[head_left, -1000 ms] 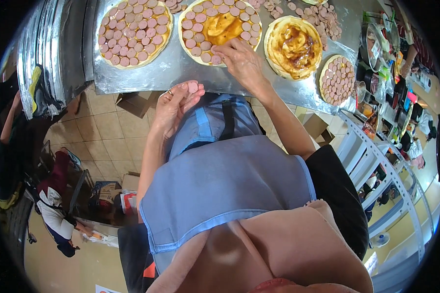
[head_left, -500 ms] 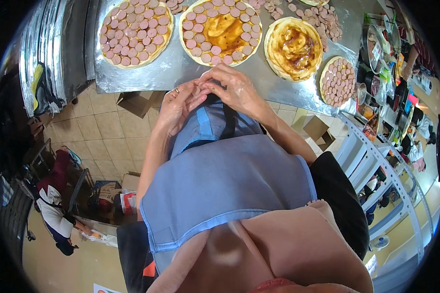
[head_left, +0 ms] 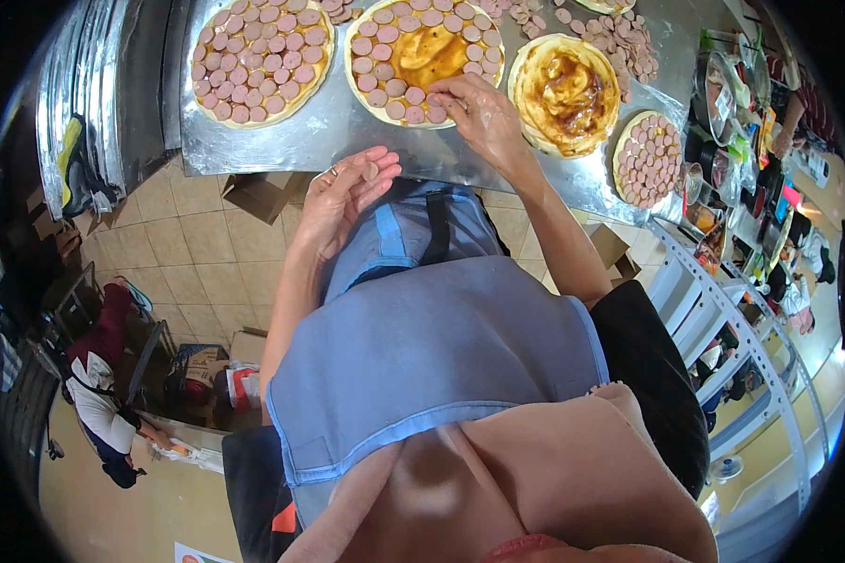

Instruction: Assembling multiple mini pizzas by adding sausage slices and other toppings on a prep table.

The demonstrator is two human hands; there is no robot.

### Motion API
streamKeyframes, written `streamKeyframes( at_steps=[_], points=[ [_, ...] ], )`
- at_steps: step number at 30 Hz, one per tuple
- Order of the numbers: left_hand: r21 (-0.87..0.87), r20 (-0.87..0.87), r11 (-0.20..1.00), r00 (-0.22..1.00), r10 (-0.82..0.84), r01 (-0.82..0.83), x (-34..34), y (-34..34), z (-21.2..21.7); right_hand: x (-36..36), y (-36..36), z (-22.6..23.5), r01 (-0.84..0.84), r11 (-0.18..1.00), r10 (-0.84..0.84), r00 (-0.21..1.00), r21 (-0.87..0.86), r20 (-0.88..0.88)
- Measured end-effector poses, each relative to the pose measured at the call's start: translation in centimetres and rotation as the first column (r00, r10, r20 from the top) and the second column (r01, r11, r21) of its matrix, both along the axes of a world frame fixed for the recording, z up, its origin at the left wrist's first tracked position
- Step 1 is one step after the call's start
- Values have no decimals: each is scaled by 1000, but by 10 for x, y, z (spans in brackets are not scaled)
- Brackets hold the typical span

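Observation:
My right hand reaches over the middle pizza base, fingers pinched at a sausage slice on its lower right part. Brown sauce covers this base, and a ring of round pink sausage slices lies around its edge. Held in front of the table edge is my left hand, palm turned up, with a sausage slice between thumb and fingers; whether more lie behind it is hidden. To the right sits a base with sauce only. On the left is a base covered with slices.
Loose sausage slices are heaped at the back right of the metal table. A smaller topped base lies near its right edge. A grey metal frame stands on the right. At lower left, another person bends forward.
My hands have parted. The right one has moved forward and right from the left hand onto the middle base; the left has turned palm up and stayed near its place.

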State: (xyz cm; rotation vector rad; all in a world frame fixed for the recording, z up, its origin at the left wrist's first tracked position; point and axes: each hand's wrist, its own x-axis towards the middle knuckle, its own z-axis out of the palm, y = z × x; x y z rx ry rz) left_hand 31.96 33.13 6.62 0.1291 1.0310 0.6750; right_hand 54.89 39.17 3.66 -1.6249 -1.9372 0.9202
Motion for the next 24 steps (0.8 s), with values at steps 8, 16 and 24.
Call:
streamKeyframes(
  at_steps=[8,16,24],
  points=[
    [17,48,1000,999,-4,3,1,1,1,1,0,-5,-26,987,9,994,156,106],
    [1,151,999,987,45,-46,3,2,2,-19,-12,23,-63,998,64,997,31,-37],
    [3,190,1000,981,29,-30,5,1,-3,-45,-40,33,-211,977,208,967,-7,-149]
  ],
)
